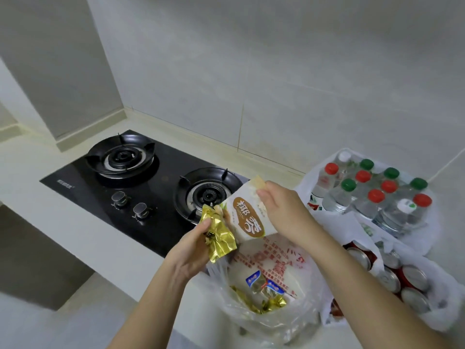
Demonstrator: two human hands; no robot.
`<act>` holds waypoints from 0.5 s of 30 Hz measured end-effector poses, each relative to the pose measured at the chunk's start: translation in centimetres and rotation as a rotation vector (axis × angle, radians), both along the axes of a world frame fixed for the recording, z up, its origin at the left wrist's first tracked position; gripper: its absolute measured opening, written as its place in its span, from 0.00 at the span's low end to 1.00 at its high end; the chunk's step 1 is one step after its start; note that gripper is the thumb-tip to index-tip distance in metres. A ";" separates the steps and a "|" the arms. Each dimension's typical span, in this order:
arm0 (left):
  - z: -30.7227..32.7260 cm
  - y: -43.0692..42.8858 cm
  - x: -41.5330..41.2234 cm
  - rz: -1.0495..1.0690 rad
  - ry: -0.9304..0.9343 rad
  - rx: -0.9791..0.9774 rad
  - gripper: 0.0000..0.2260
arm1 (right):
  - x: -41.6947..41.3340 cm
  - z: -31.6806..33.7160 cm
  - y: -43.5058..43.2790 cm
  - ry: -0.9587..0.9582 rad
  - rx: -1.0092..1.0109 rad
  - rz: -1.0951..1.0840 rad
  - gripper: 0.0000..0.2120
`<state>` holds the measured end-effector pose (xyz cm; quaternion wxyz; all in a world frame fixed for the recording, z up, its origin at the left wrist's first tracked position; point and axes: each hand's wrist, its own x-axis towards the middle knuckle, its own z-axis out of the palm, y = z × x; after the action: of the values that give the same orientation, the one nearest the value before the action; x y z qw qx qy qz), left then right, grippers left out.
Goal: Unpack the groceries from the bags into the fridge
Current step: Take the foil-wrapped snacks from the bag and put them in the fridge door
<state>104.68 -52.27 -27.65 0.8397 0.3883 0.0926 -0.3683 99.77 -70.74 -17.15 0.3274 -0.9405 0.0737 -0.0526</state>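
My left hand (pixel 191 250) grips a crumpled gold foil packet (pixel 218 237) above the counter edge. My right hand (pixel 281 210) pinches the top of a white packet with brown lettering (pixel 247 217), and the two packets touch. Just below them an open clear plastic bag (pixel 297 316) with red print holds more gold packets (pixel 264 307) and small blue-and-silver packets (pixel 263 285). To the right, a white bag (pixel 334 222) holds water bottles with red and green caps (pixel 375 197). Another bag holds red cans (pixel 402 278) lying on their sides.
A black two-burner gas hob (pixel 141 182) with two knobs is set into the pale counter (pixel 37 205), left of the bags. Grey tiled walls stand behind. The counter's front edge drops to the floor at lower left.
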 end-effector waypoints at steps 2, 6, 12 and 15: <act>0.2 0.5 0.2 0.031 -0.023 -0.066 0.42 | 0.6 0.4 0.4 -0.015 0.122 -0.004 0.16; 0.8 1.6 0.1 0.051 -0.051 -0.142 0.40 | 1.6 0.7 1.1 -0.002 0.262 -0.014 0.18; 2.3 4.3 -0.5 0.203 0.031 -0.076 0.18 | 2.5 0.5 3.3 0.172 0.848 -0.066 0.15; 2.8 6.4 -0.7 0.286 0.038 -0.109 0.17 | 2.2 0.2 5.8 0.242 1.116 -0.033 0.18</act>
<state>103.97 -45.91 -24.90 0.9015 0.3180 0.1425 -0.2566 101.98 -64.97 -16.97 0.7629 -0.6233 0.1418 0.0973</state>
